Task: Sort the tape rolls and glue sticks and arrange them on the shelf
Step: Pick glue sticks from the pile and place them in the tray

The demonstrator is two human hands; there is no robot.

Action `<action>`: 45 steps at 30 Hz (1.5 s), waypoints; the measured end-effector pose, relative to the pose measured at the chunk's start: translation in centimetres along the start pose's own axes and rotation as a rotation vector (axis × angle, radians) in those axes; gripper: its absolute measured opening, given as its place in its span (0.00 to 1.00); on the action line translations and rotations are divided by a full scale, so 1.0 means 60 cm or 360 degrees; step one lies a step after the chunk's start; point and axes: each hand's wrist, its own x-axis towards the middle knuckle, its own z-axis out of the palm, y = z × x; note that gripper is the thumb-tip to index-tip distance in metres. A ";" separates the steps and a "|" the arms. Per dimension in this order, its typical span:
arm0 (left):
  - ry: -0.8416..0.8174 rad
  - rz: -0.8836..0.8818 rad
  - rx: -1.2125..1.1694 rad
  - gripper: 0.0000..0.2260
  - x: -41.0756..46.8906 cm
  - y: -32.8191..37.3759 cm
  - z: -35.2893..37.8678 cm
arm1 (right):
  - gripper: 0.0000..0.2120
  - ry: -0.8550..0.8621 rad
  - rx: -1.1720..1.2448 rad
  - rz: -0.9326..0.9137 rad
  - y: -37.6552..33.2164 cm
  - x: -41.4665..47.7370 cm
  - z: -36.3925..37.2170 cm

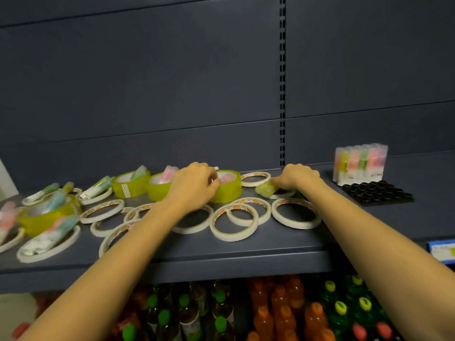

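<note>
There is only one view, from a wide-angle camera worn on the person's head. It faces forward and a little downward at the dark shelf [246,244], close to its front edge. Both forearms enter from the bottom corners, and a lower shelf with bottles [270,313] shows below.

Both hands [194,183] [296,177] among tape rolls [234,223] on shelf [221,257]

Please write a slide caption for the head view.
Two bare hands, left hand and right hand, sorting tape on a dark grey shelf.
</note>
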 end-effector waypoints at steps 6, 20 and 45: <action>0.0021 0.0067 -0.0132 0.13 0.014 0.002 0.008 | 0.25 -0.0112 0.0311 0.0054 -0.005 0.006 -0.003; -0.0603 0.0137 -0.0071 0.16 0.124 0.122 0.079 | 0.09 -0.0110 0.1076 -0.0048 0.095 -0.036 -0.067; -0.0191 0.0169 -0.0785 0.19 0.169 0.312 0.023 | 0.11 0.0359 0.0871 -0.0191 0.334 -0.051 -0.148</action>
